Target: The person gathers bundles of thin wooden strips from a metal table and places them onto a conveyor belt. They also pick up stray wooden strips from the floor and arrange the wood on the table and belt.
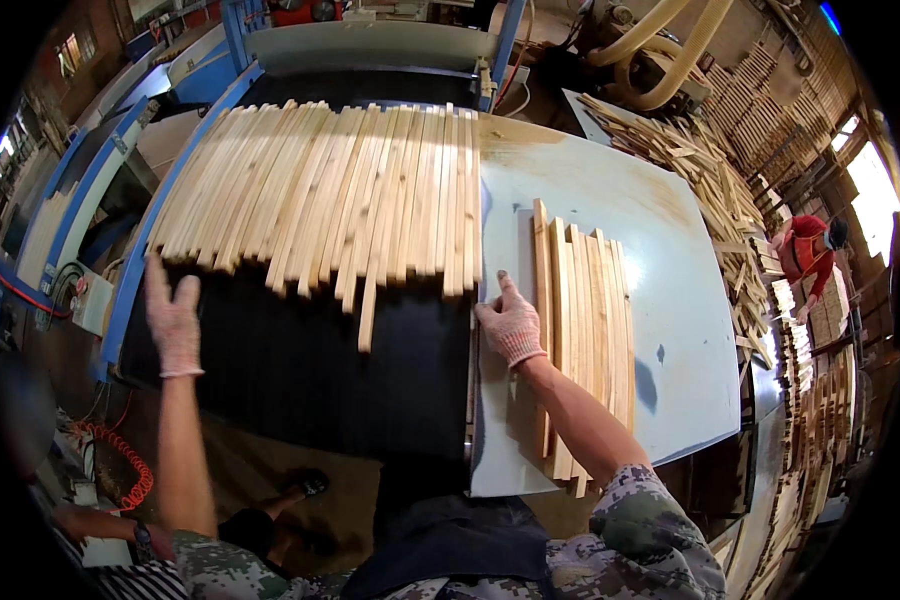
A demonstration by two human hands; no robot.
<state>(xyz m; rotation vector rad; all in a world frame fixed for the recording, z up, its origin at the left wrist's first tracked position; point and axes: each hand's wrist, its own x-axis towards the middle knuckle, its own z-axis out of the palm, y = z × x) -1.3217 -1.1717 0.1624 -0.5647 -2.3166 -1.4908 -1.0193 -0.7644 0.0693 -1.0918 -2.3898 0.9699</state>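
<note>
A wide row of pale wooden strips [315,190] lies side by side on a black conveyor belt [300,360], their near ends uneven. One strip [367,320] juts out farther toward me than the rest. My left hand [174,325], in a pinkish knit glove, is at the row's near left corner, fingers apart and holding nothing. By the belt's right edge is my right hand [513,322], gloved alike, with a finger stretched out and nothing visible in its grasp. A smaller stack of strips [585,310] rests on the pale side table [670,300], just right of that hand.
Blue machine rails [135,290] border the belt on the left, with a coiled red air hose [130,465] below. Loose wood [710,190] is heaped beyond the table, near a person in red [808,250]. Another person's arm [105,528] shows at lower left. Thick ducts [660,65] hang behind.
</note>
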